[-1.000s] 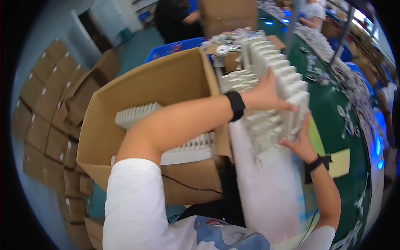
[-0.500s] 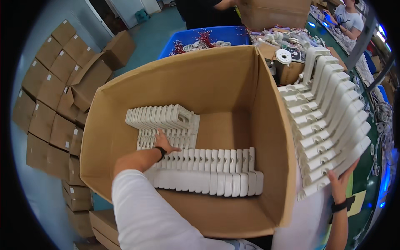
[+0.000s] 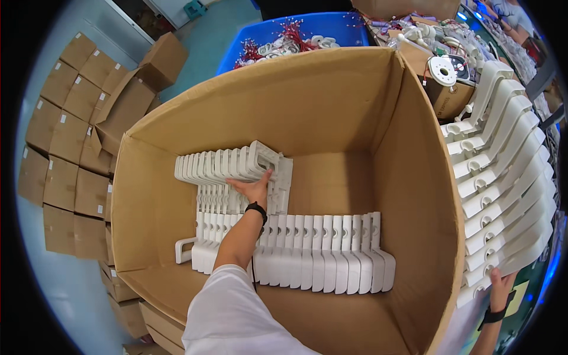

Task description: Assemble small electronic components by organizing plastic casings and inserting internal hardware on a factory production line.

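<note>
My left hand (image 3: 255, 189) reaches down into a large open cardboard box (image 3: 151, 154) and presses flat, fingers apart, against a row of white plastic brackets (image 3: 231, 165) standing on edge near the back. A second row of the same white parts (image 3: 319, 251) lies along the box floor nearer to me. My right hand (image 3: 502, 283) stays outside the box on the right and supports from below a tall stack of white plastic brackets (image 3: 503, 177) that leans against the box's right wall.
A blue bin (image 3: 331, 26) with red-wired white parts stands behind the box. Stacks of small closed cartons (image 3: 65, 148) fill the floor on the left. A workbench with small parts and a white disc (image 3: 442, 70) is at the upper right.
My left hand has moved farther into the box, from the near row up to the back row of parts. The view has tipped lower over the box. The right-hand stack stays held.
</note>
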Demonstrator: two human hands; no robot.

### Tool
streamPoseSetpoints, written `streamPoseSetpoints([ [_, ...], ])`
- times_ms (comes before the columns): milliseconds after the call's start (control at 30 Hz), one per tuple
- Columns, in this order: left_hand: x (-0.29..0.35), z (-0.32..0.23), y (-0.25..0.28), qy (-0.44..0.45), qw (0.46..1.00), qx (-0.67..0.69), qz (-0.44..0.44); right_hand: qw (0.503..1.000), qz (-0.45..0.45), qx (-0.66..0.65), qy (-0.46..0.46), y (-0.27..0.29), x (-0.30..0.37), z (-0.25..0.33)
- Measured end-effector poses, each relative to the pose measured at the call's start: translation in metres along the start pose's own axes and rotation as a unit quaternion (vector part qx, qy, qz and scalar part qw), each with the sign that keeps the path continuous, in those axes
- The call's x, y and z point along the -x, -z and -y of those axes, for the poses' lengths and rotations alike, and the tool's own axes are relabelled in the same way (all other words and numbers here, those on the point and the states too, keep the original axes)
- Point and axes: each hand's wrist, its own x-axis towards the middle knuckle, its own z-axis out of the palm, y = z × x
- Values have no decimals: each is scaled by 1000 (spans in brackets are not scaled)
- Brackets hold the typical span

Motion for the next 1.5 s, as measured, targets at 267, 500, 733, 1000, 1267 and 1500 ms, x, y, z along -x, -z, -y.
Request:
streamPoseSetpoints([
  [267, -8, 12, 22, -85, 995, 45, 9, 975, -22, -19, 220, -31, -20, 13],
  [500, -6, -53, 65, -161, 985, 54, 8, 963, -11, -103, 249, -34, -13, 38],
  [733, 5, -206, 121, -263, 965, -2, -10, 957, -125, -10, 260, -36, -2, 36],
  [1000, 84, -376, 221, -279, 856, 395, 182, 964, -102, -117, 218, 7, 0, 48],
  [1267, 353, -466, 223, -328, 609, 492, 528, 921, -191, -285, 184, 91, 58, 14],
  [1500, 547, -389, 157, -193, 673, 380, 604, 894, -203, 212, 339, 142, 102, -88],
])
